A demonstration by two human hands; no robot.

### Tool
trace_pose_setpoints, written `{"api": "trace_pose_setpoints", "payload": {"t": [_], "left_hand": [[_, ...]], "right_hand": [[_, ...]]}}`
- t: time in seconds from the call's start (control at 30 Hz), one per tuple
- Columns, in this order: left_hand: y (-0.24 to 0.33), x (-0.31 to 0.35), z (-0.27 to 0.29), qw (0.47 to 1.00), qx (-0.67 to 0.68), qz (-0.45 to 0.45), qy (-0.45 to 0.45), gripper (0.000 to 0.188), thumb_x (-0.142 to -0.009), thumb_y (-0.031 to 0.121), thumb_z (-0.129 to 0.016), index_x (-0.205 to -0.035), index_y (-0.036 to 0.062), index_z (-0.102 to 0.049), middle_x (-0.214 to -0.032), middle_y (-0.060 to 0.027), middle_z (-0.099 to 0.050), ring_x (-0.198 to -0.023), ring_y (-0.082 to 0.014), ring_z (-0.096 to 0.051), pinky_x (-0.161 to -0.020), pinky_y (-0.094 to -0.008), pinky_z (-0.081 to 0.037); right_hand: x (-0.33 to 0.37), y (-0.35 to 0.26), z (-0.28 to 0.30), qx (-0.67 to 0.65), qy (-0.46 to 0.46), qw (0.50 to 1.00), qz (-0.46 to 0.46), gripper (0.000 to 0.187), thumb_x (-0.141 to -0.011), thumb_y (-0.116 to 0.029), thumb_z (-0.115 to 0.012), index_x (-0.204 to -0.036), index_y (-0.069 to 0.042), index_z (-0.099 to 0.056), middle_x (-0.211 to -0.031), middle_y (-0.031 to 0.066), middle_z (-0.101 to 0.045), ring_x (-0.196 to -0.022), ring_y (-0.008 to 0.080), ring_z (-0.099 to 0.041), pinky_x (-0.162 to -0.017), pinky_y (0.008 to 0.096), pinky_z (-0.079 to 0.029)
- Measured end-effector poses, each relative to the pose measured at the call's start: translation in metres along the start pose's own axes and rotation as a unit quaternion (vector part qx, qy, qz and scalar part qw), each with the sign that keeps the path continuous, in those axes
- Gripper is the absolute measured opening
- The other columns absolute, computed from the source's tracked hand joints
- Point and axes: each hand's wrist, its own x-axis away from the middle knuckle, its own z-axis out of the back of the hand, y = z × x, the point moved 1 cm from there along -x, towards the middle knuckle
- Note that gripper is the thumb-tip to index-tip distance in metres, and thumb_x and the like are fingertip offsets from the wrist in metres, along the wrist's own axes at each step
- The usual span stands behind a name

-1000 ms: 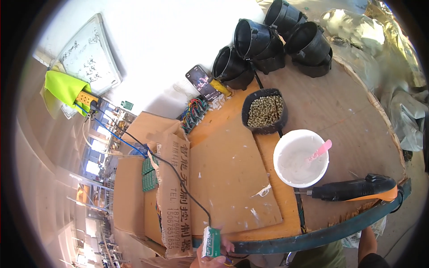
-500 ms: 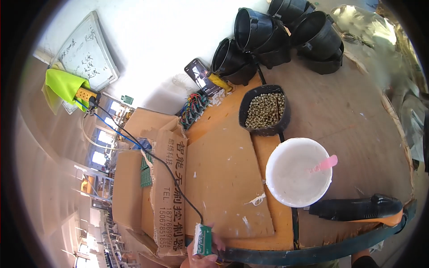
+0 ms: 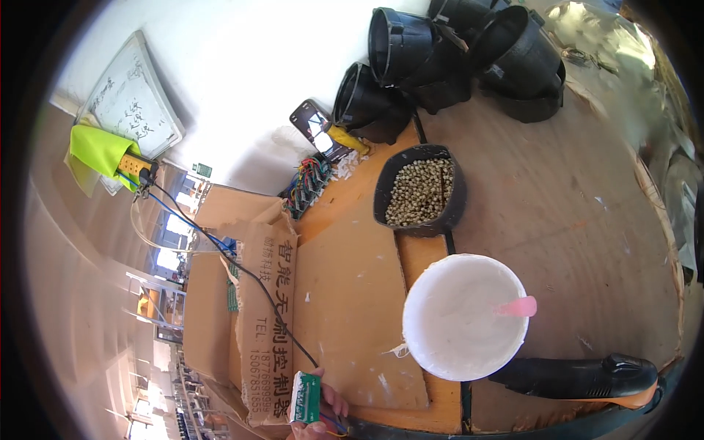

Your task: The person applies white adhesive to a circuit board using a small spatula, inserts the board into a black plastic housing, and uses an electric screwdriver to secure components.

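Note:
At the lower edge, left of the middle, my left hand [image 3: 334, 400] is closed on a green circuit board [image 3: 309, 398]. Its thumb lies along the board's near end, and curled fingers show at the right side. White material covers the board's left edge. Thin blue and yellow wires [image 3: 334, 427] show beside the hand. A black cable [image 3: 273, 297] comes down to the far end of the board; whether it joins there is hidden. I cannot make out my right hand. Right of the board stands a white tub [image 3: 458, 323] of pale paste, with a pink spatula [image 3: 521, 306] in it.
A black container of small beads [image 3: 419, 192] stands beyond the tub. Black buckets [image 3: 422, 59] are stacked at the back. A black and orange handheld tool [image 3: 579, 378] lies at right. Open cardboard box [image 3: 268, 323], wire bundles [image 3: 309, 183] and a phone [image 3: 317, 126] are at left.
The board and hand now appear farther left and tilted slightly, with the curled fingers clearer. The whole view has shifted a little; the tub appears lower and farther left.

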Motion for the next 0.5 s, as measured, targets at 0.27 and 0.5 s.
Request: {"api": "trace_pose_setpoints", "payload": {"t": [0.27, 0.5], "left_hand": [[-0.02, -0.011, 0.046, 0.99, 0.097, 0.008, -0.103, 0.095, -0.077, 0.046, -0.075, -0.149, 0.0017, -0.032, -0.097, -0.0126, -0.055, -0.076, -0.0276, -0.055, -0.068, -0.0457, -0.047], [-0.027, -0.007, 0.055, 0.989, 0.089, 0.011, -0.12, 0.079, -0.091, 0.044, -0.059, -0.151, 0.0017, -0.03, -0.097, -0.0174, -0.058, -0.077, -0.0333, -0.058, -0.071, -0.0511, -0.048]], "right_hand": [[0.017, 0.0, -0.028, 0.007, -0.032, 0.999, -0.006, 0.045, -0.088, -0.039, -0.064, -0.112, -0.001, -0.07, -0.095, 0.0176, -0.071, -0.092, 0.0317, -0.068, -0.082, 0.0422, -0.052], [0.03, 0.001, -0.038, 0.015, -0.048, 0.999, -0.007, 0.047, -0.088, -0.041, -0.065, -0.112, -0.001, -0.07, -0.095, 0.0187, -0.071, -0.093, 0.0324, -0.068, -0.082, 0.0422, -0.052]]}}
